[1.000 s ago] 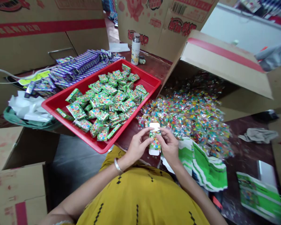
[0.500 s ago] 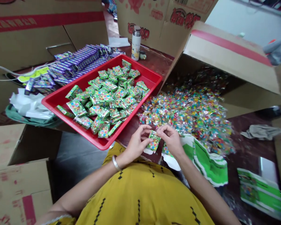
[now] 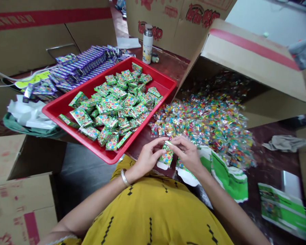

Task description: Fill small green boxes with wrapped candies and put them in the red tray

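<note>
- We see both hands meeting over the near edge of the dark table (image 3: 267, 163), just in front of the yellow garment (image 3: 153, 217).
- left hand (image 3: 148, 158) – fingers curled, pinching the left side of a small green box (image 3: 166, 157); a silver bangle (image 3: 124, 177) sits on that wrist.
- right hand (image 3: 187, 154) – thumb and fingertips closed on the top of the same box, at its upper end flap.
- The box stands roughly upright between the two hands, printed face toward the camera, white bottom flap hanging open below the fingers.
- We cannot tell whether anything is inside the box – the fingers cover its top.
- Just beyond the hands: a wide heap of clear candy packets (image 3: 206, 126) with multicoloured pieces, spilling out of a big cardboard carton (image 3: 252, 58) lying on its side.
- Left of the hands: a red tray (image 3: 165, 83) piled with finished green boxes (image 3: 117, 105), its near corner overhanging the table edge.
- Beyond the tray: rows of purple boxes (image 3: 84, 66) laid flat, touching one another.
- Right of the right hand, touching its wrist area: a fanned stack of flat green-and-white box blanks (image 3: 226, 180); a second flat stack (image 3: 283, 207) lies well apart, at far right.
- Far side of the table: a white flask (image 3: 147, 44) standing upright, a small cup just beside it.
- A grey rag (image 3: 283, 143) lies crumpled on the table at right.
- Left side: white papers on a green bag (image 3: 28, 119), more cardboard cartons (image 3: 20, 190) below.
</note>
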`<action>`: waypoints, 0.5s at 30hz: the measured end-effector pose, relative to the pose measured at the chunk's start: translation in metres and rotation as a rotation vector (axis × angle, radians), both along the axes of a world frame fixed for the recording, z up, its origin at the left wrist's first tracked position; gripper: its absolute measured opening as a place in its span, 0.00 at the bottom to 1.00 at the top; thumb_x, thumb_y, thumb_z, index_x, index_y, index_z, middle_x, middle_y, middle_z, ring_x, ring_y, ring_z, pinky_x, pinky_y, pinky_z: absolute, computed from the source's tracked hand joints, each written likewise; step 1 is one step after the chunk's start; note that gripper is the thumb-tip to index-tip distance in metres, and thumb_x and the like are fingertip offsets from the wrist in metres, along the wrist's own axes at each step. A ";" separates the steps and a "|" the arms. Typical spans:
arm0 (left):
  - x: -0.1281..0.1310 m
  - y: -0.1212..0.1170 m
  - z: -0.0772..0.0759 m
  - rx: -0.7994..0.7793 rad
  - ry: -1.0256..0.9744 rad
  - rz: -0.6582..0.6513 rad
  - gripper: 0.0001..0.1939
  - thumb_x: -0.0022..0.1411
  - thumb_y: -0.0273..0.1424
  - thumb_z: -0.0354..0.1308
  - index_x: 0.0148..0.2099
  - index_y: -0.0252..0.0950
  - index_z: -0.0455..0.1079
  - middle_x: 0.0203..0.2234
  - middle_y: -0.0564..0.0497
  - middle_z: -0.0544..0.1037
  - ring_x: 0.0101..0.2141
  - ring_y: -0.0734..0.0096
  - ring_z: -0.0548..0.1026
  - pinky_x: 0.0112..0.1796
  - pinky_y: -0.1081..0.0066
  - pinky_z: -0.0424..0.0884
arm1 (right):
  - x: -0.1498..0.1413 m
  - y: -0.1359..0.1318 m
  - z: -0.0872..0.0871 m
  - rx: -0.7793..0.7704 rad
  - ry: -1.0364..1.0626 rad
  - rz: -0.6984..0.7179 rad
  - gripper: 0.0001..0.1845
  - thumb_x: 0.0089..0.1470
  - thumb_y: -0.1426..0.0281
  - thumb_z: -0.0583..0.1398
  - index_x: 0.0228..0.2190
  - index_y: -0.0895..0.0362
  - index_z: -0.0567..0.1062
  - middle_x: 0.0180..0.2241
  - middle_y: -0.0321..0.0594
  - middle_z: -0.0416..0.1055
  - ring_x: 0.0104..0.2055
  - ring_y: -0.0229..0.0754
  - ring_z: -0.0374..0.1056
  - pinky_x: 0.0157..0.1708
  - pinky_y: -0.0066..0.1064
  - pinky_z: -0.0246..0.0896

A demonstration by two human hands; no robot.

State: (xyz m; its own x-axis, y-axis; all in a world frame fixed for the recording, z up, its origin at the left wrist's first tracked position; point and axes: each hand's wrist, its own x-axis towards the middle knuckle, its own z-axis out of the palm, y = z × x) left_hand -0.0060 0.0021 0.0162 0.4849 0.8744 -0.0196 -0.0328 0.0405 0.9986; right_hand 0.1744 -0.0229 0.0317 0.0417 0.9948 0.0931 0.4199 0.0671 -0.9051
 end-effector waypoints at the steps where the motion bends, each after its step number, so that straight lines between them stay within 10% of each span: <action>1: 0.001 -0.001 -0.001 -0.008 -0.010 0.004 0.19 0.61 0.27 0.57 0.55 0.38 0.68 0.49 0.46 0.75 0.48 0.63 0.73 0.49 0.65 0.70 | -0.001 -0.004 -0.002 0.013 -0.023 0.013 0.08 0.55 0.63 0.62 0.30 0.53 0.76 0.37 0.41 0.73 0.40 0.45 0.69 0.40 0.36 0.66; 7: 0.000 -0.002 -0.016 -0.113 -0.034 0.011 0.13 0.59 0.28 0.59 0.47 0.35 0.70 0.41 0.48 0.76 0.43 0.67 0.74 0.45 0.68 0.71 | 0.017 0.003 -0.015 -0.055 -0.139 0.109 0.09 0.60 0.63 0.57 0.36 0.53 0.75 0.37 0.41 0.74 0.37 0.43 0.71 0.36 0.35 0.69; 15: -0.009 0.003 -0.031 -0.439 -0.081 0.164 0.19 0.52 0.35 0.66 0.42 0.36 0.62 0.28 0.56 0.69 0.26 0.77 0.69 0.23 0.77 0.70 | 0.042 0.064 -0.032 0.226 -0.752 0.181 0.11 0.58 0.71 0.58 0.42 0.53 0.77 0.42 0.44 0.76 0.49 0.50 0.66 0.49 0.42 0.65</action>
